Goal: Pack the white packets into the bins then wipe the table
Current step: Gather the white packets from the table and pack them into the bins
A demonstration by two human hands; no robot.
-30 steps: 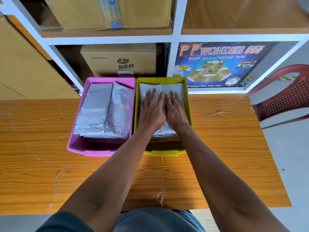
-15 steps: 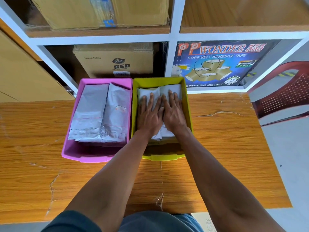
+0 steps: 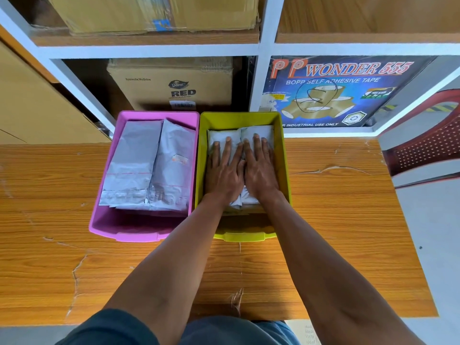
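Two bins stand side by side at the far edge of the wooden table (image 3: 74, 245). The pink bin (image 3: 119, 227) on the left holds a stack of grey-white packets (image 3: 146, 165). The yellow-green bin (image 3: 283, 155) on the right holds white packets (image 3: 224, 134). My left hand (image 3: 225, 170) and my right hand (image 3: 258, 168) lie flat, palms down and fingers spread, side by side on top of the white packets in the yellow-green bin. Neither hand grips anything. The hands hide most of those packets.
A white shelf unit (image 3: 263, 58) rises right behind the bins, with cardboard boxes (image 3: 171, 83) and a blue tape carton (image 3: 336, 90). A dark red plastic chair (image 3: 428, 145) stands beyond the table's right end. No cloth is in view.
Both hands stay pressed flat on the packets in the yellow-green bin, sliding slightly toward me. The view has shifted a little; the bins have not moved.
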